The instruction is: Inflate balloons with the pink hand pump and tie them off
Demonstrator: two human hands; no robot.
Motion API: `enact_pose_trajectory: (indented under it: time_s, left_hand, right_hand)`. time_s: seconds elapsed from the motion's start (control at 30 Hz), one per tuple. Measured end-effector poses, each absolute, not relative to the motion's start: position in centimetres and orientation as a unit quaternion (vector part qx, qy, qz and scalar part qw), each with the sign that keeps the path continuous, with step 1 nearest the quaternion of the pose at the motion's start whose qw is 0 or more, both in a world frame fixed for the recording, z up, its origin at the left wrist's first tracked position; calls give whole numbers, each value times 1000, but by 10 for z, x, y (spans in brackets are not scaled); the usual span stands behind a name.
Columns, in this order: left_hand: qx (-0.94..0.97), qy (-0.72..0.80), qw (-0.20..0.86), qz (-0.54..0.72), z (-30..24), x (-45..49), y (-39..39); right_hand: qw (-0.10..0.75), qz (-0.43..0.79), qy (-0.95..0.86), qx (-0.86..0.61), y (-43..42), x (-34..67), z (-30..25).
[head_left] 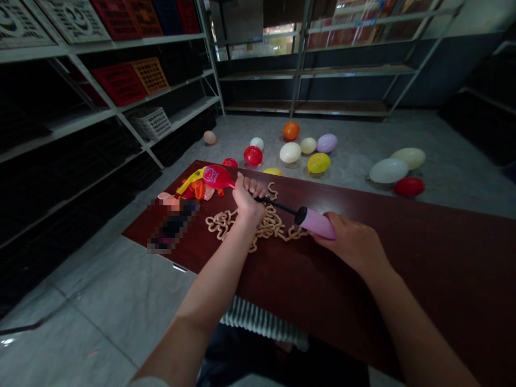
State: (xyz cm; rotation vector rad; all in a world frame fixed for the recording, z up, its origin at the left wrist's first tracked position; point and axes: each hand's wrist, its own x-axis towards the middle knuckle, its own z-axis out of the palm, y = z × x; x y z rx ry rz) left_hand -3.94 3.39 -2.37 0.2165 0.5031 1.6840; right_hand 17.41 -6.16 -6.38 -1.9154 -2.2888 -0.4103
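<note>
My left hand [249, 196] is closed around the neck of a small red balloon [217, 176] and the black end of a hand balloon pump. The balloon has a light printed pattern and is partly filled. My right hand [352, 239] wraps round the pump's pink barrel [318, 223]. Between both hands the black rod [282, 206] shows, drawn out of the barrel. Beneath them, a tangle of beige curly cord-like pieces [268, 226] lies on the dark red-brown table [322, 290]. The nozzle is hidden by my left fingers.
Flat balloons [197, 188] in yellow, orange and pink lie at the table's left end, near a blurred dark object [173, 228]. Several inflated balloons [290, 152] rest on the grey floor beyond. Metal shelves [185, 118] with plastic crates [151, 75] stand left; more racks [338, 107] stand behind.
</note>
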Motion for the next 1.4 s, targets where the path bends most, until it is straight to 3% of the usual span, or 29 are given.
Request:
enact_pose_trajectory:
  time_s: [0.7,1.1,1.4]
  left_hand:
    - [121,234,647,715,-34,-4,16]
    - [144,200,615,750,-31,-25,36]
    - [94,201,584,781,-26,-67,52]
  right_hand:
    - [82,-77,-740,-663,-68,137,-56]
    - [131,-109,-746,-644,-61,131,-57]
    - [117,-170,-751,-627,-57,165,-58]
